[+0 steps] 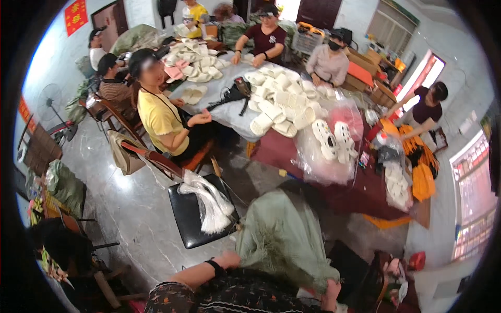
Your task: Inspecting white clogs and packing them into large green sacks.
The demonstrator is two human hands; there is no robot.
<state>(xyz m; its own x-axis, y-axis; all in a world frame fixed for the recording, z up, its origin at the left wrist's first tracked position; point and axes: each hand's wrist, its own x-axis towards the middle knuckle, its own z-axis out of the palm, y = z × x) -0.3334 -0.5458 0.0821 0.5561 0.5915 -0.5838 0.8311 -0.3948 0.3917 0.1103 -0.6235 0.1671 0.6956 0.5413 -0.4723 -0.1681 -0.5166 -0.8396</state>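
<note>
Green sack point(284, 229) (long axis outward) points toward the table point(274, 151).

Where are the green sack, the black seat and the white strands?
Green sack point(284, 229): head view, middle of its side.
Black seat point(188, 224): head view, bare left part.
White strands point(207, 199): head view, middle of the bundle.

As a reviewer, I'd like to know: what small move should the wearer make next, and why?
Probably ease the left hand and right hand slightly apart: they hold opposite sides of the green sack, which looks creased between them, its opening hard to make out.
</note>
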